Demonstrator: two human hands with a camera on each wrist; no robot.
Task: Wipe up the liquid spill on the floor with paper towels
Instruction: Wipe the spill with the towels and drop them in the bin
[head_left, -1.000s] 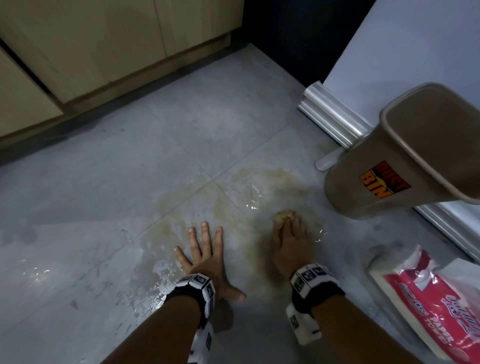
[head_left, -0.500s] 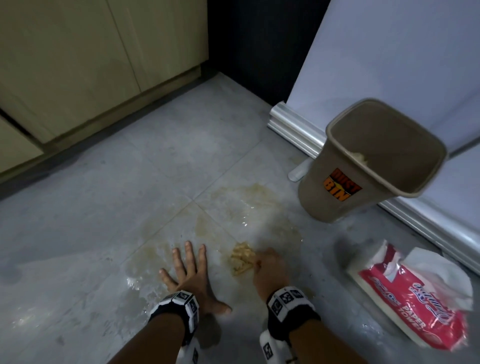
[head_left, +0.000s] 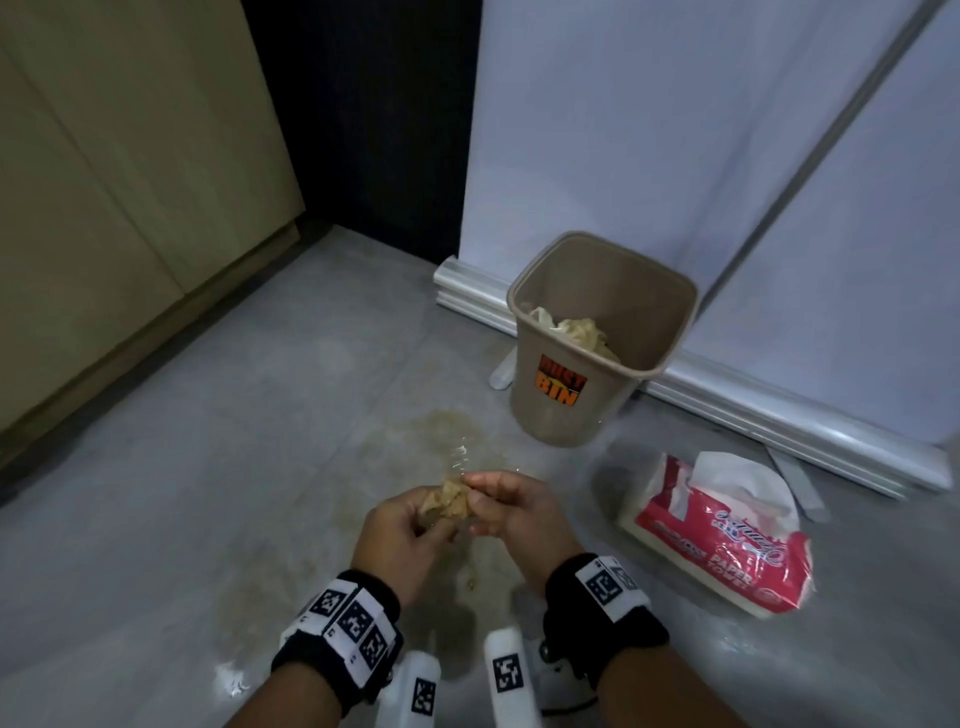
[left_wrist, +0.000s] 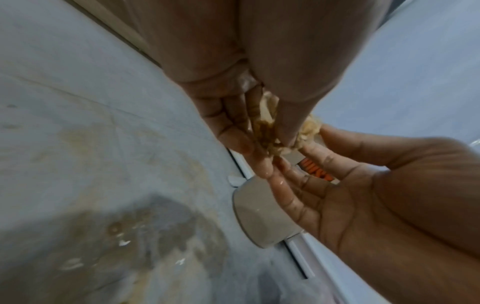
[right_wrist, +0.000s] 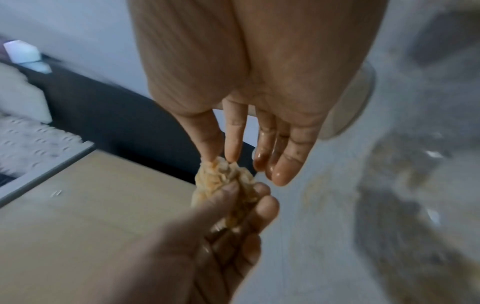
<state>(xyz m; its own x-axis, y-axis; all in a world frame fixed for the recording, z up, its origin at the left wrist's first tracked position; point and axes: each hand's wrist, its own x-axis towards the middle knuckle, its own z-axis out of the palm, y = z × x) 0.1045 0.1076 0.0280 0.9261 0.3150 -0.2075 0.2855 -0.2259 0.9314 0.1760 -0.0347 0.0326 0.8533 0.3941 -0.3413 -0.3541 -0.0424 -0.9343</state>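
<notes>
The wooden cabinet (head_left: 130, 208) stands far left of the dustbin (head_left: 597, 358), with the grey floor (head_left: 208, 467) running between them. The brownish spill (head_left: 452, 431) lies on the tiles just in front of the dustbin and to its left, glistening in spots.

Nearer than the spill and left of the dustbin, the left hand (head_left: 400, 540) is raised off the floor, its fingers (right_wrist: 262, 207) and thumb curled round the lower end of a soaked, crumpled paper towel wad (head_left: 449, 501). The right hand (head_left: 519, 514) meets it from the other side: thumb and forefinger pinch the wad's upper end (the right wrist view shows this plainly), while the other three fingers (right_wrist: 283, 164) lie straight and wet, clear of the paper. So the wad hangs between both hands, above the floor, in front of the dustbin.

The dustbin itself stands upright against the white baseboard (head_left: 779, 410), with used stained towels (head_left: 576, 332) inside. To its right and nearer, a red paper towel pack (head_left: 727, 545) lies on the floor, a white sheet sticking out of its top.
</notes>
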